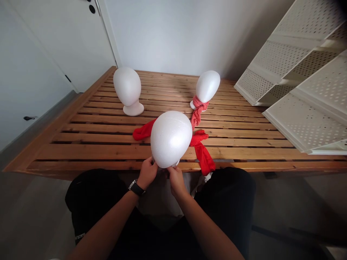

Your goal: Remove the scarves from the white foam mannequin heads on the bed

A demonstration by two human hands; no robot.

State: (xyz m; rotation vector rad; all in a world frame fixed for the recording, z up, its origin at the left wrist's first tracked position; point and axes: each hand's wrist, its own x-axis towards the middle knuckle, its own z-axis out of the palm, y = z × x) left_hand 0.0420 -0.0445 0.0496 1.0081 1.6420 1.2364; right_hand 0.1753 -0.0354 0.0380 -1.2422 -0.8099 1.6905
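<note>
My left hand (148,172) and my right hand (176,181) grip the lower end of a white foam mannequin head (171,139), holding it tilted above the near edge of the table. Its neck is hidden by my fingers. Beneath it lies a red cloth strip (202,153), whose other end (143,130) shows on the far side; the middle is hidden. Farther back, a second foam head (208,86) leans on its stand, with a red knotted cloth (197,111) around its neck. A third foam head (127,86) stands bare on its round base (133,109).
All of this is on a slatted wooden table (217,144). A white perforated shelf unit (295,79) lies at the right, overhanging the table's far right corner. A white door (62,39) stands at the left, a wall behind. My dark-clad legs (227,202) are below the near edge.
</note>
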